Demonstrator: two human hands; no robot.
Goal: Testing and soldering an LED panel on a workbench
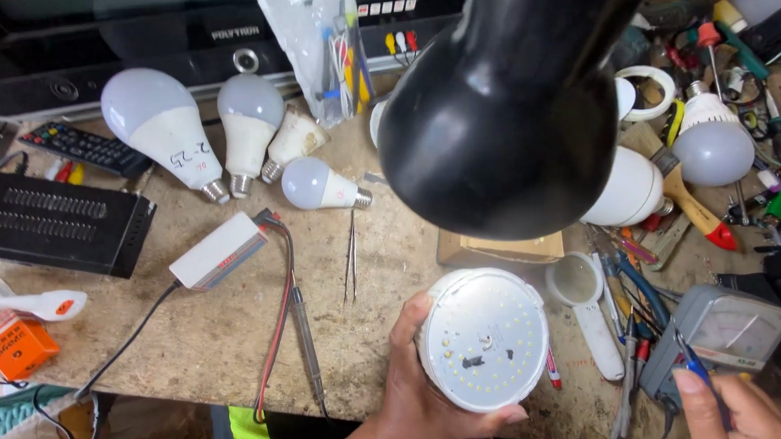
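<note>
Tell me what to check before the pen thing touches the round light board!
1. Left hand grips the opened bulb firmly: ok, fingers wrap its rim.
2. Light board faces up: ok, its small dots show.
3. Right hand holds the blue probe: ok, though its tip is hidden.
4. Board looks undamaged: not ok, a dark mark sits near its middle.
5. Meter is set and ready: cannot tell, the dial is blurred.
6. View of the work is open: not ok, the black lamp blocks part of the bench.
</note>
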